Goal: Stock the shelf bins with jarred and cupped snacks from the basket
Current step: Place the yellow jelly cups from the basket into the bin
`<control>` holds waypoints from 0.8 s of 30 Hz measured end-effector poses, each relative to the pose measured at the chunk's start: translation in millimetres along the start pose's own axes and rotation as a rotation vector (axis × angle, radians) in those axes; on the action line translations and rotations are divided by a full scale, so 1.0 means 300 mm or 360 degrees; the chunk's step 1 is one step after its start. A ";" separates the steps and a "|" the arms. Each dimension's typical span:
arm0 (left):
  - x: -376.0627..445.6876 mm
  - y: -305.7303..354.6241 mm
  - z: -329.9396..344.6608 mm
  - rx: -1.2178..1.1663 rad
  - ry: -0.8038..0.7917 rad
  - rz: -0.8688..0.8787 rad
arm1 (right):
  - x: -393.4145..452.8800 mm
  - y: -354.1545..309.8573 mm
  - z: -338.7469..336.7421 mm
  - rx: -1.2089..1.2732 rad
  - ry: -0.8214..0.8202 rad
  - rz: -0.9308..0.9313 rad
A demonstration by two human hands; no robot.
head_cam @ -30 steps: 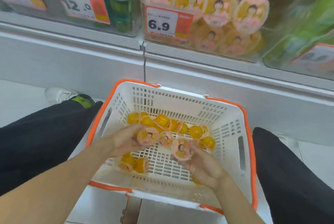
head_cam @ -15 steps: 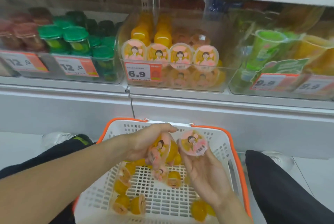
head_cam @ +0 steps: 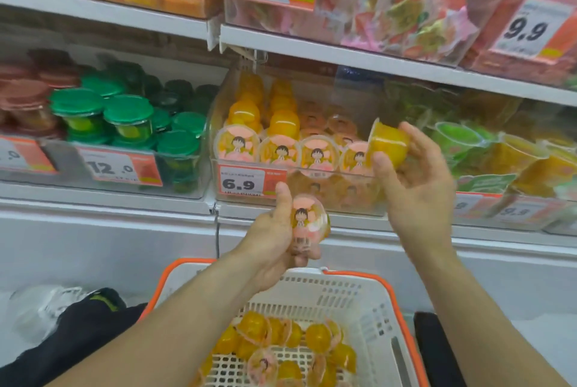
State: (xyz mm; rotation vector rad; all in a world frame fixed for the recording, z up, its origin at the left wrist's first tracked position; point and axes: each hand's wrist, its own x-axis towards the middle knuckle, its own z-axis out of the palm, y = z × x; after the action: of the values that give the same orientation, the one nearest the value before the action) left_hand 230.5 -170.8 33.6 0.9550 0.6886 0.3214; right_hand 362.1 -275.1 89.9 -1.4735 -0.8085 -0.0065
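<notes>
Two raised hands, each holding one small clear plastic cup of yellow fruit jelly sealed with a pink cartoon-girl lid. The left hand [head_cam: 274,240] grips its cup [head_cam: 309,224] with thumb upright along the left side and fingers [head_cam: 307,257] curled beneath; the lid faces the camera, so the cup's axis runs roughly toward the viewer, tilted slightly right. This cup hangs in open air in front of the white shelf edge [head_cam: 106,205], just below the orange-and-white "6.9" price tag [head_cam: 249,182] and above the far rim of the white perforated plastic basket with orange trim [head_cam: 371,299]. The right hand [head_cam: 415,186] pinches the second cup [head_cam: 388,144] between thumb below and fingers behind; its domed yellow bottom points right and toward the camera, its lid rim points left toward the clear plastic shelf bin [head_cam: 327,172], the axis lying near horizontal. This cup sits at the bin's right front corner, level with the top of the front wall. Four matching cups stand lid-forward in a row behind that wall; more are stacked behind and below, their number uncertain. Open room remains above the row, under the upper white shelf. The basket holds roughly a dozen loose cups [head_cam: 318,338], lying at mixed angles; an exact count is not possible. The neighbouring bin at left holds green-lidded jars [head_cam: 128,115], at least eight visible.
</notes>
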 end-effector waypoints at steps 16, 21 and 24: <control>0.004 0.072 -0.025 -0.0209 -0.0003 0.0008 | 0.615 0.126 0.361 -0.1987 -0.0726 0.0199; 0.015 0.091 -0.031 -0.0255 -0.0022 -0.0020 | 0.650 0.163 0.435 -0.1973 -0.0513 0.0306; 0.027 0.094 -0.027 -0.0266 -0.0020 -0.0034 | 0.658 0.178 0.472 -0.1950 -0.0444 0.0278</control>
State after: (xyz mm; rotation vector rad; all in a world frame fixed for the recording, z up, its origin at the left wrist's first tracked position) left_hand 232.4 -145.7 50.5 0.7897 0.6497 0.3480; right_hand 466.9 -51.9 123.0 -2.7437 -0.9384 -0.1988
